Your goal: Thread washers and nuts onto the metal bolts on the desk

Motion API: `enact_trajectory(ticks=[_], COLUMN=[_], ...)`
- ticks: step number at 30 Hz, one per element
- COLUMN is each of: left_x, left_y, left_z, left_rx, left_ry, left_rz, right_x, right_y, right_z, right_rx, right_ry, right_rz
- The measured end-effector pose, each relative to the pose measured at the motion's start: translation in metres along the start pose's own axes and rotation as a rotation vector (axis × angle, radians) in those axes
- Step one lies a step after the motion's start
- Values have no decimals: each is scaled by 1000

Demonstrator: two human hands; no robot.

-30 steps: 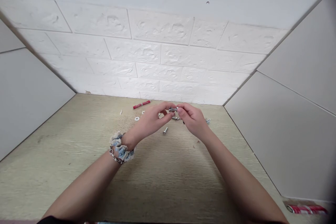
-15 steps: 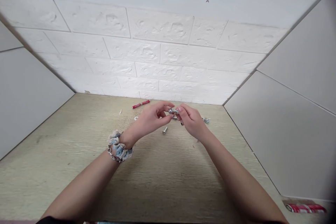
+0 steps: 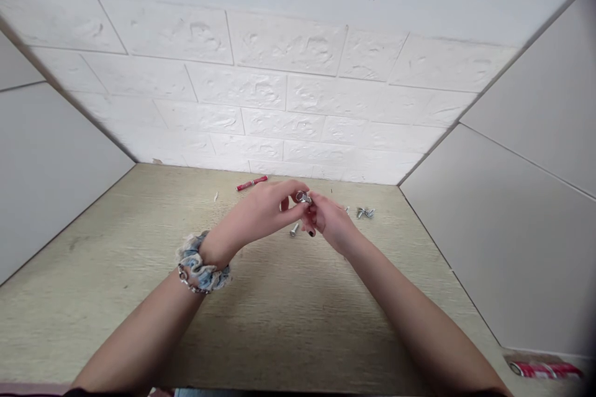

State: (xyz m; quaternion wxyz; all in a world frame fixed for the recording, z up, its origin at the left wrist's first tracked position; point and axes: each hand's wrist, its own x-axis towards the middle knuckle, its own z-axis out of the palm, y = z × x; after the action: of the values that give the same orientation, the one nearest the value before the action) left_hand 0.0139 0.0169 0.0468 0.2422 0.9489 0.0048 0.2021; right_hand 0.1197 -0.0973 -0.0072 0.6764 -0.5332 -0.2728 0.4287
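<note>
A shiny metal bolt [image 3: 303, 198] is held above the board between both hands, its hexagonal end turned toward me. My left hand [image 3: 263, 211] pinches that end between thumb and fingers. From the other side, the closed fingers of my right hand [image 3: 329, 218] grip the bolt, hiding most of its shank. I cannot make out whether a separate nut is on it. Just below the hands, a loose bolt [image 3: 294, 230] lies on the board. More small metal hardware [image 3: 365, 213] is heaped to the right of my right hand.
The pale wooden board [image 3: 298, 322] meets a white brick-patterned wall [image 3: 261, 93] at the back. Grey panels [image 3: 526, 229] rise at both sides. A thin red stick-like item [image 3: 251, 183] lies near the wall, and a red cylinder [image 3: 544, 370] at the lower right.
The bolt has turned from lying sideways to pointing its hexagonal end toward me. My right hand has shifted left and rolled, its fingers now curled below. The washer near my left hand is now hidden.
</note>
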Motion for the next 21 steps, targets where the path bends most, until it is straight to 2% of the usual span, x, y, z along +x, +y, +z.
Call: enact_trajectory(ticks=[3, 5, 10, 13, 17, 21], left_x=[-1, 0, 1, 2, 2, 2], left_y=[0, -1, -3, -4, -5, -5], left_z=[1, 1, 1, 2, 3, 3], left_rx=[35, 40, 40, 37, 29, 1], left_ry=[-37, -46, -33, -19, 8, 9], left_rz=[-6, -17, -56, -75, -106, -121], right_x=[-2, -2, 0, 0, -3, -2], right_y=[2, 3, 9, 11, 10, 11], right_z=[6, 8, 8, 8, 11, 11], right_rx=[181, 259, 361, 385, 347, 246], right_ry=[8, -3, 5, -44, -84, -43], right_rz=[167, 205, 171, 127, 86, 30])
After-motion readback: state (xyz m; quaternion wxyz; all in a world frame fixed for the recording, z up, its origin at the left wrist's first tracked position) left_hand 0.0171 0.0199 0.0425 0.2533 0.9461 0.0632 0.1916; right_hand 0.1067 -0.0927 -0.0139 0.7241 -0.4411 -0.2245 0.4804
